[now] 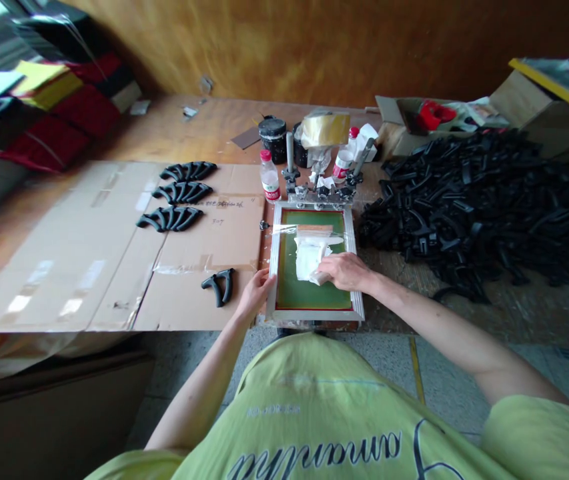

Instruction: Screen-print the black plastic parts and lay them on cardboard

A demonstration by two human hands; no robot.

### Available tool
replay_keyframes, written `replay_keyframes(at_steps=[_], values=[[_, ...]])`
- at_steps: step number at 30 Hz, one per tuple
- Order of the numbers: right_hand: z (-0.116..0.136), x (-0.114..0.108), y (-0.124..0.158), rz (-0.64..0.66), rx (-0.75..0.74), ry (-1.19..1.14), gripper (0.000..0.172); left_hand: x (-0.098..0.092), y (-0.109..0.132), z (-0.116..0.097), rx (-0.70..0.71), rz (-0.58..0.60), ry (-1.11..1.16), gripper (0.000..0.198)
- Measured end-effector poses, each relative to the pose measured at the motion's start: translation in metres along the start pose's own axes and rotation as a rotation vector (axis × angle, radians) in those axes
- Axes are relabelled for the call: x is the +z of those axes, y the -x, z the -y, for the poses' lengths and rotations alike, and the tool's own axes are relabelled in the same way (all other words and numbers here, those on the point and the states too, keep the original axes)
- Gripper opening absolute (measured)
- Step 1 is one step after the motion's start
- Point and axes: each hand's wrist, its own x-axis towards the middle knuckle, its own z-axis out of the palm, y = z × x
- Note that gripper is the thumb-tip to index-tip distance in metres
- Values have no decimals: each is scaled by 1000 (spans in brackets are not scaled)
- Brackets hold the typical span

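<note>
1. Right hand (345,271) closed around a small squeegee (320,277), its pale end poking out to the left of the fist; it sits on the green mesh of the screen frame (355,267).
2. White ink patch (310,257) lies on the mesh just above and left of the right hand, touching the squeegee end; a wooden-backed strip above it, probably a second squeegee, hard to tell.
3. Left hand (255,291) grips the frame's left rail near the front corner, fingers curled over the metal edge, thumb on the outside.
4. Frame lies flat at the table's front edge, its far end clamped in a black-knobbed hinge fixture (320,192).
5. One black curved plastic part (219,285) lies on the cardboard sheet (89,267), just left of the left hand, not touching it.
6. Three fanned groups of the same parts (177,193) sit further back on the cardboard, well apart from the hands.
7. Big heap of black parts (479,207) piled on the table right of the frame.
8. Behind the fixture: small red-capped bottle (269,177), black tub (273,138), tape roll in plastic wrap (325,129).
9. Open cardboard box (414,123) at back right; stacked red and yellow items (54,100) back left.
10. Person wears a yellow-green shirt (324,413), bottom of view.
</note>
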Motion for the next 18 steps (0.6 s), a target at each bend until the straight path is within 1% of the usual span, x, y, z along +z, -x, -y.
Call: replay_keyframes(at_steps=[2,4,5,7,9,11,12,13,16,18], values=[[0,2,-7,-84,61,-10,19,0,1,-2,5,11,26,65],[6,12,-10,-171,104,4,25,0,3,-4,1,16,37,65],[10,18,-8,-189,107,10,29,-1,3,-5,1,13,35,66],[17,28,0,-172,89,6,31,-1,4,-6,5,9,32,66],[18,29,6,-139,85,-15,28,-1,6,-8,8,13,36,65],[15,20,2,-146,119,-42,22,-2,7,-12,-3,17,50,66],[12,12,-4,-173,147,-55,23,-2,9,-16,-11,17,61,68],[8,4,-13,-212,180,-64,27,-3,10,-20,-20,17,74,71],[-9,-25,-40,-339,282,-56,54,-8,18,-38,-18,11,95,79],[-29,-44,-46,-439,363,-46,61,-13,25,-54,39,-9,106,77]])
